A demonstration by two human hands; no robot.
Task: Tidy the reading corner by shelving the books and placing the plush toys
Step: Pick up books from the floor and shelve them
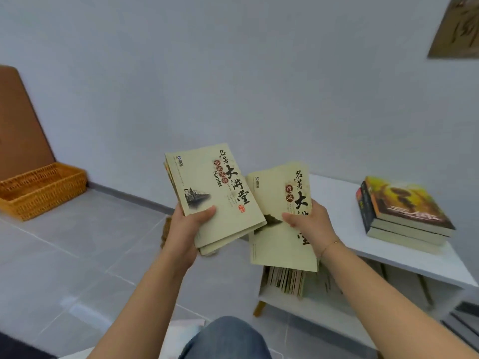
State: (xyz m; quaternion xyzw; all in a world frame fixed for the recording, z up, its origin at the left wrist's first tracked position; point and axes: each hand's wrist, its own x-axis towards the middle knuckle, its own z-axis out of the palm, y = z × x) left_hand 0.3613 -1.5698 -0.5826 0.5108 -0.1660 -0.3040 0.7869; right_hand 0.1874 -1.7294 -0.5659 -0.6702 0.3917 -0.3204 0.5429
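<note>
The low white shelf [404,257] sits just below the person's fingers. The left hand [185,229] grips a small stack of pale books [215,195]; the right hand [311,224] pinches one pale book [282,221]. Squaring the spines together first should ease shelving.

Basket: woven wicker basket [41,190] on the grey tiled floor [77,244], touching the wall.
Board: brown board [18,125] leaning behind it.
Picture: brown picture [456,29] on the wall, top right.
</note>
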